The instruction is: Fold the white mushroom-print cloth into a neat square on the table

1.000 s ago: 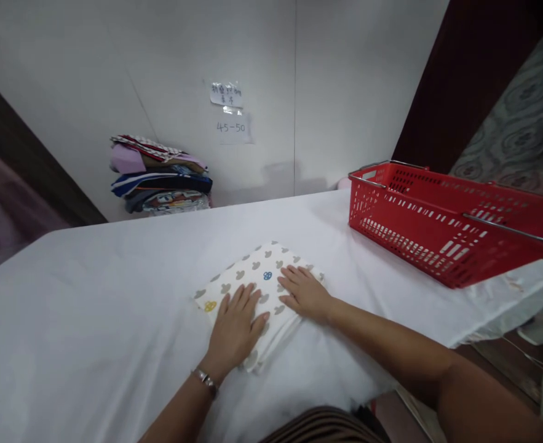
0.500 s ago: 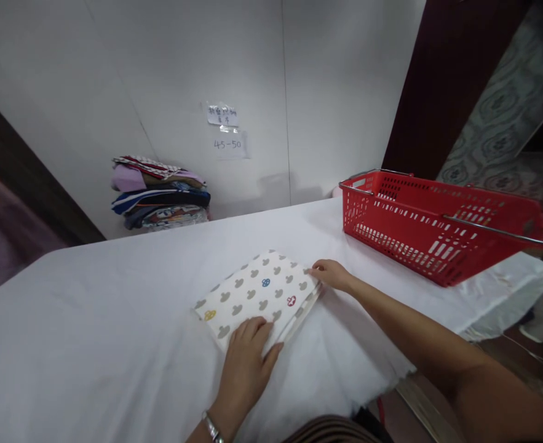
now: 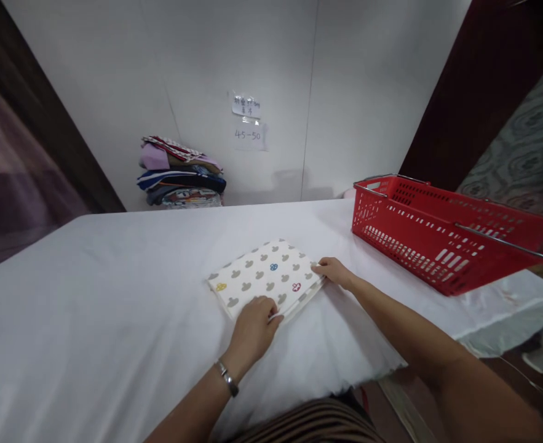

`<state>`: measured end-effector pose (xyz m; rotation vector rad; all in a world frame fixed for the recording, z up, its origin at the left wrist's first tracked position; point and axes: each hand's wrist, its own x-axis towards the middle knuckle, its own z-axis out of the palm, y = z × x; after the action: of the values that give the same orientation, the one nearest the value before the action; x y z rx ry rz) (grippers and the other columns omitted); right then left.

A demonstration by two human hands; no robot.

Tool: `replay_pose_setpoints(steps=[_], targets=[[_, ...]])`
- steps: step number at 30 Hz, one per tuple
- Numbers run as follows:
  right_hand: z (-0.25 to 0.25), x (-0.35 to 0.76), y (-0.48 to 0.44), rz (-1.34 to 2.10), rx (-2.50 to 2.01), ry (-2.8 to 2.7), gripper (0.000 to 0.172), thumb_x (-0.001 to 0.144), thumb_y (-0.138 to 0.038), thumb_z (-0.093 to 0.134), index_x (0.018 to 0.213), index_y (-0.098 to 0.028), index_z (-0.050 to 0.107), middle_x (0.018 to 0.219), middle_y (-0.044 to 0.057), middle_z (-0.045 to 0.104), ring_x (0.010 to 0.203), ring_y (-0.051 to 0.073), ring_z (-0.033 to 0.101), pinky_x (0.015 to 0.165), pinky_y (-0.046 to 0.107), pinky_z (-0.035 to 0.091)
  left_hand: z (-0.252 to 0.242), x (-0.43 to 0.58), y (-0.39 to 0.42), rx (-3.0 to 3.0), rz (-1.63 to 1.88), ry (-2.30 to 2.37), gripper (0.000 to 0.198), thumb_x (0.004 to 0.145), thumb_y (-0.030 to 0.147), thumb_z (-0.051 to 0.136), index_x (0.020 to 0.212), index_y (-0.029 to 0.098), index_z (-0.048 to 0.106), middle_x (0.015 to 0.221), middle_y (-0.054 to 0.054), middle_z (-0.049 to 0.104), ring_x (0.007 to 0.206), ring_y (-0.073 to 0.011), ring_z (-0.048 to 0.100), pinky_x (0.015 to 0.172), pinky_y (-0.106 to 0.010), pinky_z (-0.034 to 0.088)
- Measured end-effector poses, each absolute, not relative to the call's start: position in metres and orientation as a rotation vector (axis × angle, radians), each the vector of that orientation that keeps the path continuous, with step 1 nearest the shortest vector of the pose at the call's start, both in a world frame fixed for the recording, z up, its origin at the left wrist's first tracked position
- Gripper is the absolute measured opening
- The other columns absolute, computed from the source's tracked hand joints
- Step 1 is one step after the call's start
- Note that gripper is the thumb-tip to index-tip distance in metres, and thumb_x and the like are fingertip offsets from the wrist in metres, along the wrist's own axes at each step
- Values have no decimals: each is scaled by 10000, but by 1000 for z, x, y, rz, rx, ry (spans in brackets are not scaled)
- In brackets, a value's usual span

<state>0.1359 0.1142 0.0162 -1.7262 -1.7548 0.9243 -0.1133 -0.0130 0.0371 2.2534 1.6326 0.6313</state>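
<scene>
A folded white cloth (image 3: 262,271) with grey mushroom prints, and single yellow, blue and red ones, lies flat on the white-covered table (image 3: 128,295). At its near edge my left hand (image 3: 255,326), a silver bracelet on the wrist, has curled fingers and thumb closed on the fabric. My right hand (image 3: 336,272) pinches the right corner between thumb and fingers. Layered folds show along the near right side. What kind of cloth item it is cannot be made out.
A red plastic basket (image 3: 404,240) with metal handles stands on the table's right. Beyond the far edge is a stack of folded clothes (image 3: 183,178) against the wall. Two paper labels (image 3: 249,134) are taped above. A dark curtain (image 3: 13,166) hangs at left.
The view has shifted left, so things sit farther right. My left hand has drawn its fingers together at the cloth's near edge. My right hand stays at the corner.
</scene>
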Motion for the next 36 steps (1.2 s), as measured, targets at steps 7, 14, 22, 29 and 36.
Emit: replay_pose_setpoints(steps=[7,14,22,29,36], targets=[[16,139,116,896,-1729,-1784,242,666,-388,590,728,-157,621,626,-7,566,576,108,477,524,213,348,40,-110,-17,2243,586,1657,133,805,280,496,709,189,479,758,-3,533,724,-150,478,622,-269,340],[24,137,110,941,-1701,-1899,323,678,-392,573,873,-150,663,751,40,650,670,158,553,557,234,390,24,-101,-38,2478,576,1692,130,763,243,570,860,193,498,935,-33,525,885,-206,458,765,-349,363],[24,129,116,1184,-1658,-1895,360,642,-379,635,913,-144,632,862,78,682,766,196,607,628,256,454,19,-107,-46,2585,462,1709,246,775,78,451,987,200,474,981,-38,515,909,-192,444,806,-351,377],[47,166,175,988,-1657,-1946,571,604,-358,671,1127,-158,562,949,124,654,752,226,622,637,312,476,18,-59,-25,2729,536,1380,108,813,201,490,895,137,518,910,-75,559,868,-197,497,725,-304,412],[35,144,177,128,-1639,-2264,484,744,-283,537,1201,-125,514,1200,158,546,1126,273,486,946,395,372,34,-69,-2,2707,816,1033,285,876,379,411,1023,169,537,1100,-73,575,1041,-177,496,911,-314,354]])
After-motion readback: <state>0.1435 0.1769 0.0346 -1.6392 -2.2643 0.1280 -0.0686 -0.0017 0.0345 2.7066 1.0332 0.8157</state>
